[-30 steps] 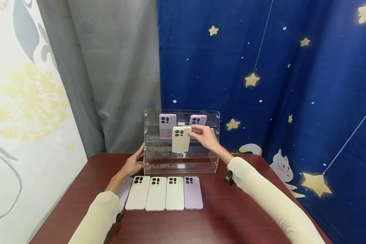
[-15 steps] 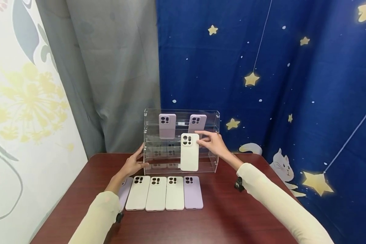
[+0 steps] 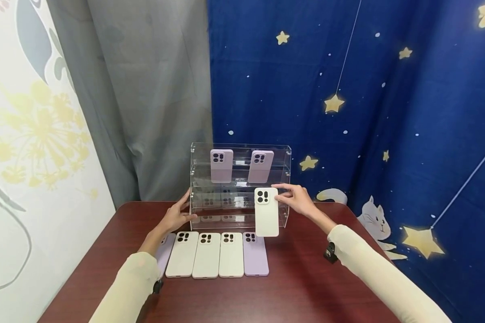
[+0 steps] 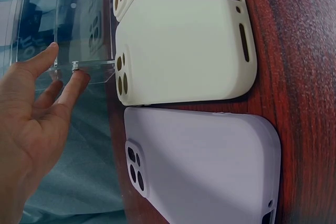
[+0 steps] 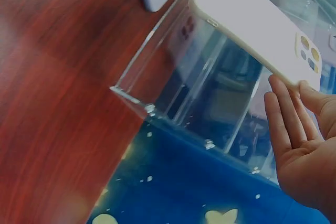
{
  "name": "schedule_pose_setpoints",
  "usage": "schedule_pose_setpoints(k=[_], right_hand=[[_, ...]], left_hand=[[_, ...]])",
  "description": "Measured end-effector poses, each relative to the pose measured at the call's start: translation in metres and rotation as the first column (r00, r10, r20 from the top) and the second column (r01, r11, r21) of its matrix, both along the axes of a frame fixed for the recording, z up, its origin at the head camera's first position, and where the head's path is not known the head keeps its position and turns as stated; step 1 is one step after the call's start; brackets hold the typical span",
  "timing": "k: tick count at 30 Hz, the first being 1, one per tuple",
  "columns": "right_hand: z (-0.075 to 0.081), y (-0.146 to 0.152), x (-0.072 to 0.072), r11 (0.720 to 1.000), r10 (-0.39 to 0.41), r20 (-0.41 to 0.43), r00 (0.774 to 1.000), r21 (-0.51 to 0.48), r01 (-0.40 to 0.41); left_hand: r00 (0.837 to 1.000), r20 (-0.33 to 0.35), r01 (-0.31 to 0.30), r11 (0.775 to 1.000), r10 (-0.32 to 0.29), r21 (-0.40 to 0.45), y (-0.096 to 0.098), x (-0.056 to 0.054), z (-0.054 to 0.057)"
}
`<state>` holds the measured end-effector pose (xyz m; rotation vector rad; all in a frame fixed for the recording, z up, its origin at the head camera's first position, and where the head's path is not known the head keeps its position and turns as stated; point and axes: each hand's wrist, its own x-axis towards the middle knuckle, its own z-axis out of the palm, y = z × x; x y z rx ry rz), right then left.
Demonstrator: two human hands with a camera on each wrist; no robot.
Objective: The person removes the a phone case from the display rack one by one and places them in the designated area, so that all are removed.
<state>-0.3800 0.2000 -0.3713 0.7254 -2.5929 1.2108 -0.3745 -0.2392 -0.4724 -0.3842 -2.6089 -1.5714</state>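
My right hand (image 3: 301, 201) pinches a cream-white phone case (image 3: 266, 213) by its upper right edge, thumb on one face and fingers on the other. The case hangs upright, camera cutouts at the top, in front of the lower right part of a clear acrylic display rack (image 3: 236, 185). My left hand (image 3: 177, 218) holds the rack's left side at a low front corner, thumb in front and fingers along the outside. Two lilac phone cases lean on an upper tier, the left one (image 3: 221, 166) and the right one (image 3: 261, 166).
Before the rack, several cases lie side by side on the dark red table (image 3: 307, 287): a lilac case (image 3: 256, 258) at the right end, a white case (image 3: 182, 255), and another lilac case (image 4: 205, 156) partly under my left arm. Curtains (image 3: 242, 67) hang behind.
My right hand has brought the white case down, rightward and nearer, away from the rack's middle. The right lilac case shows fully now. My left hand stays at the rack's side.
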Motion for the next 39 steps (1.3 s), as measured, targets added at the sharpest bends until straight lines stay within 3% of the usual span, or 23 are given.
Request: schedule_pose_setpoints(k=[14,28,39], right_hand=[[-0.028,0.034,0.006,0.995,0.047,0.183,0.982,-0.099,-0.029],[-0.066,0.043,0.011,1.0,0.004,0.277,0.961,-0.018,0.001],[-0.09,0.039,0.014,0.998,-0.043,0.296,0.954,-0.037,0.057]], left_hand=[[1.0,-0.005,-0.007,1.0,0.007,-0.018,0.0,0.0,-0.001],[1.0,-0.006,0.002,1.0,-0.002,-0.011,0.0,0.0,0.0],[1.0,-0.01,0.017,1.0,-0.017,0.018,-0.001,-0.003,-0.002]])
